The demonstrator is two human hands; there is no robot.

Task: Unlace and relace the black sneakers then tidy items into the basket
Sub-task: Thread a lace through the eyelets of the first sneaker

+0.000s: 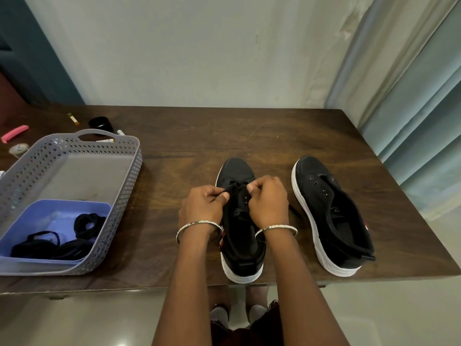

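Left hand (pixel 202 207), right hand (pixel 269 203): apparent pinch on sneaker (pixel 237 171).

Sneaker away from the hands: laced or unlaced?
Unlaced. The sneaker shows bare eyelets along both rows, with no lace threaded through them.

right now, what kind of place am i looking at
Likely a room in a home: a dark wooden table against a plain wall, a pale curtain at the right, and a pink comb near a grey basket.
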